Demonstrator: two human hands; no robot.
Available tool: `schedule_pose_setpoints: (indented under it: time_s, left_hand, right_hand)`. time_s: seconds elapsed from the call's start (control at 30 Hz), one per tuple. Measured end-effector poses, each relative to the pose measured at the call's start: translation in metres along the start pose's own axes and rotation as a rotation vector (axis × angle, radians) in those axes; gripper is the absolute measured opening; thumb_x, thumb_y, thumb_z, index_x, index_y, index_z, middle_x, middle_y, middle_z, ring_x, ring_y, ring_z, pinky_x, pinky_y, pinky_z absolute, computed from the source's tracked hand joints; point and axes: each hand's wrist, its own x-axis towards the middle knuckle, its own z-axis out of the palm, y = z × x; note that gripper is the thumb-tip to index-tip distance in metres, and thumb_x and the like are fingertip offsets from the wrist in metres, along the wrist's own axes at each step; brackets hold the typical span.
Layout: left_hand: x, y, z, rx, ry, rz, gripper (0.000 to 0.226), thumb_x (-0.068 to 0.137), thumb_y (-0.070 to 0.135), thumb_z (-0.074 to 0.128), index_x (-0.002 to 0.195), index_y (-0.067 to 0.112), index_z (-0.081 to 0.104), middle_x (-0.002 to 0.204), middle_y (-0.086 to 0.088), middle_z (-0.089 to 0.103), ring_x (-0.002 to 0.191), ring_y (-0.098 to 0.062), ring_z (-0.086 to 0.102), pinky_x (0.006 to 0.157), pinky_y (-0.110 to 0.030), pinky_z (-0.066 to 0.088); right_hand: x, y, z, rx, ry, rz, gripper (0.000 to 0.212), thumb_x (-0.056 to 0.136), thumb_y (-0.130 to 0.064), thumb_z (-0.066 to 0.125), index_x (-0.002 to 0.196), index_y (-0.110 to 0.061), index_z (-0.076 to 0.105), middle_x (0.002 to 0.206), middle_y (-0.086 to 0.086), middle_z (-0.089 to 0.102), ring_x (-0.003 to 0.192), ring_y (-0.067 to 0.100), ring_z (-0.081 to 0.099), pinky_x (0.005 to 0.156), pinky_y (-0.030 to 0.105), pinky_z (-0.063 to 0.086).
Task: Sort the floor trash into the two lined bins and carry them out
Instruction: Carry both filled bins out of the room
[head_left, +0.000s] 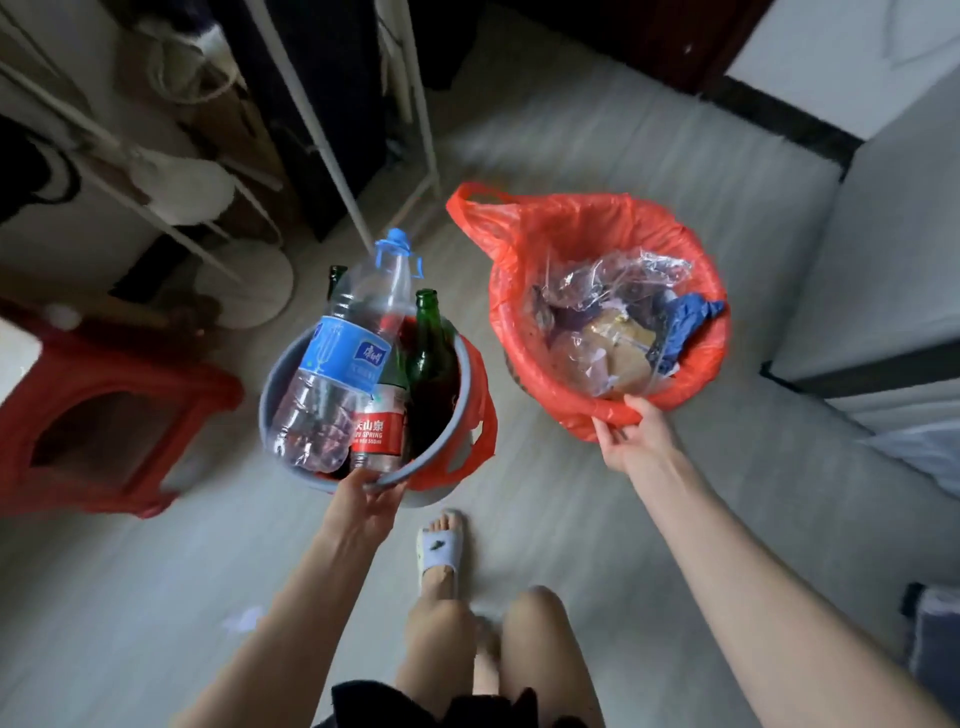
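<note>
My left hand grips the near rim of the round grey plastic bin, fingers curled over its edge; my right hand pinches the near rim of the second bin, wrapped in its orange-red plastic liner bag. Grey bin contents: large clear plastic water bottle with blue label and cap, a smaller red-labelled bottle, two green glass bottles. Red-lined bin: crumpled clear wrap, brown paper, blue scrap. Judgement: sorting looks essentially complete; carry-out is the remaining step. One pale scrap lies on the grey floor near my left arm, possibly missed. Whether the bins are off the floor I cannot tell.
</note>
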Motion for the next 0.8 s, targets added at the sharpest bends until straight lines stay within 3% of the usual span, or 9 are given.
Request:
schedule_pose_setpoints:
  time_s: [0.07, 0.13, 0.2, 0.3, 0.4, 0.47, 0.57, 0.67, 0.8]
  left_hand:
    - [0.005, 0.0, 0.057, 0.06, -0.019, -0.011, 0.021, 0.096, 0.004, 0.033, 0.083, -0.001, 0.048, 0.069, -0.015, 0.06, 0.056, -0.023, 0.063, 0.038, -0.025, 0.051]
    - [0.014, -0.003, 0.119, 0.102, -0.062, -0.008, 0.022, 0.096, 0.004, 0.033, 0.081, -0.001, 0.049, 0.051, -0.013, 0.064, 0.043, -0.019, 0.064, 0.038, -0.025, 0.052]
    - [0.02, -0.007, 0.173, 0.122, -0.056, -0.009, 0.019, 0.094, 0.001, 0.036, 0.083, -0.002, 0.05, 0.047, -0.011, 0.064, 0.04, -0.018, 0.063, 0.039, -0.025, 0.053]
    - [0.028, -0.025, 0.265, 0.181, -0.096, -0.005, 0.016, 0.091, -0.001, 0.036, 0.088, -0.001, 0.052, 0.051, -0.009, 0.066, 0.044, -0.016, 0.065, 0.044, -0.024, 0.055]
    - [0.034, -0.043, 0.36, 0.236, -0.089, -0.002, 0.017, 0.091, -0.001, 0.037, 0.083, 0.001, 0.052, 0.059, -0.011, 0.065, 0.041, -0.013, 0.063, 0.041, -0.022, 0.053]
    - [0.042, -0.053, 0.429, 0.25, -0.122, 0.019, 0.019, 0.091, -0.004, 0.034, 0.083, 0.0, 0.051, 0.064, -0.013, 0.064, 0.041, -0.014, 0.064, 0.04, -0.023, 0.053]
    - [0.048, -0.068, 0.509, 0.281, -0.113, 0.014, 0.022, 0.091, -0.006, 0.031, 0.08, -0.002, 0.049, 0.046, -0.008, 0.063, 0.04, -0.014, 0.063, 0.038, -0.024, 0.052]
    - [0.058, -0.083, 0.596, 0.292, -0.151, -0.017, 0.026, 0.092, -0.007, 0.028, 0.078, -0.002, 0.049, 0.044, -0.007, 0.062, 0.04, -0.014, 0.063, 0.037, -0.023, 0.051]
    - [0.085, -0.094, 0.721, 0.336, -0.162, -0.032, 0.025, 0.091, -0.009, 0.029, 0.078, -0.002, 0.05, 0.043, -0.009, 0.062, 0.038, -0.016, 0.062, 0.037, -0.025, 0.052]
  right_hand:
    - [0.012, -0.047, 0.002, 0.031, 0.007, -0.006, 0.022, 0.095, -0.018, 0.046, 0.076, -0.013, 0.054, 0.042, -0.003, 0.062, 0.059, 0.009, 0.062, 0.044, 0.016, 0.051]
    - [0.029, -0.1, 0.007, 0.068, 0.006, -0.026, 0.022, 0.096, -0.018, 0.044, 0.076, -0.015, 0.053, 0.039, -0.005, 0.061, 0.04, 0.005, 0.061, 0.042, 0.016, 0.05]
    - [0.05, -0.148, 0.011, 0.086, 0.031, -0.036, 0.024, 0.096, -0.017, 0.044, 0.074, -0.015, 0.053, 0.039, -0.006, 0.06, 0.034, 0.003, 0.059, 0.042, 0.016, 0.05]
    - [0.086, -0.232, 0.023, 0.121, 0.028, -0.016, 0.023, 0.096, -0.018, 0.044, 0.075, -0.015, 0.053, 0.039, -0.005, 0.061, 0.049, 0.009, 0.064, 0.04, 0.017, 0.049]
    - [0.12, -0.319, 0.034, 0.112, 0.064, -0.009, 0.021, 0.095, -0.017, 0.047, 0.076, -0.014, 0.053, 0.037, -0.004, 0.06, 0.068, 0.01, 0.054, 0.037, 0.019, 0.049]
    - [0.139, -0.378, 0.043, 0.136, 0.074, -0.031, 0.021, 0.096, -0.017, 0.046, 0.076, -0.015, 0.053, 0.037, -0.004, 0.06, 0.069, 0.01, 0.052, 0.04, 0.018, 0.05]
    - [0.158, -0.451, 0.057, 0.133, 0.088, -0.042, 0.022, 0.096, -0.018, 0.045, 0.076, -0.015, 0.053, 0.039, -0.004, 0.061, 0.069, 0.009, 0.053, 0.056, 0.015, 0.054]
    - [0.188, -0.53, 0.074, 0.179, 0.095, -0.047, 0.019, 0.095, -0.019, 0.048, 0.078, -0.015, 0.054, 0.038, -0.003, 0.06, 0.069, 0.01, 0.053, 0.041, 0.017, 0.05]
    - [0.23, -0.629, 0.108, 0.238, 0.112, -0.065, 0.018, 0.095, -0.019, 0.049, 0.079, -0.014, 0.054, 0.043, -0.002, 0.063, 0.069, 0.011, 0.055, 0.039, 0.019, 0.05]
